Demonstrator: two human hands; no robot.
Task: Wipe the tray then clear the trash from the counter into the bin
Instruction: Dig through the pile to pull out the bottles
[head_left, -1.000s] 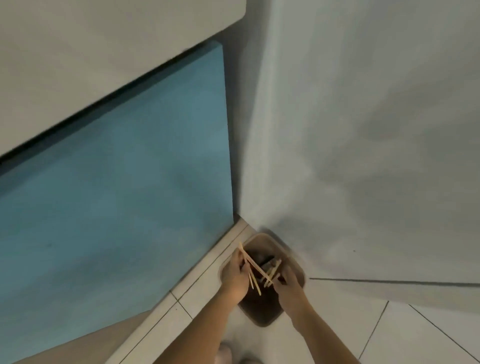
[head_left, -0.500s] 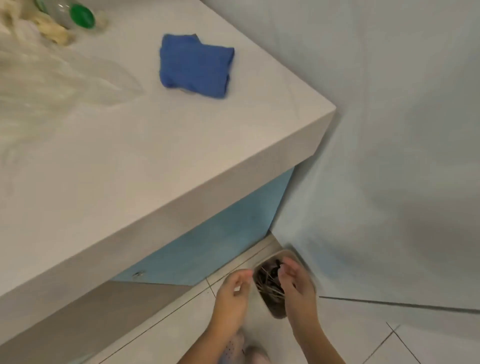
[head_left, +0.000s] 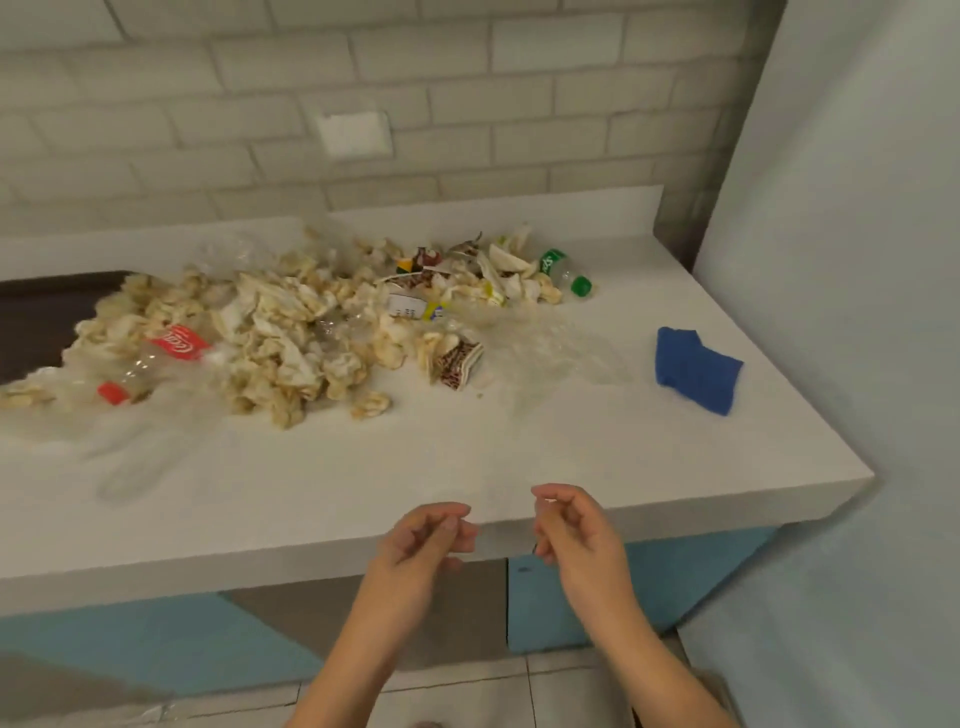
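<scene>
White counter (head_left: 415, 467) w/ brick wall (head_left: 467, 130) behind. Dark tray (head_left: 41, 317) at far left, trash pile (head_left: 291, 332) spilling from it across the middle, blue cloth (head_left: 696, 369) near right end. At the front edge, left hand (head_left: 421, 540) & right hand (head_left: 576, 535) hover loosely curled, holding nothing.

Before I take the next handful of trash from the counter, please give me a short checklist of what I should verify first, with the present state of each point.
1. Both hands free: the left hand and the right hand hold nothing. Ok.
2. Counter cleared: the trash pile lies on the counter. Not ok.
3. Tray free of trash: the pile covers the near edge of the tray. Not ok.
4. Blue cloth apart from the pile. Ok.
5. Room in the bin: it is out of view. Cannot tell.
</scene>
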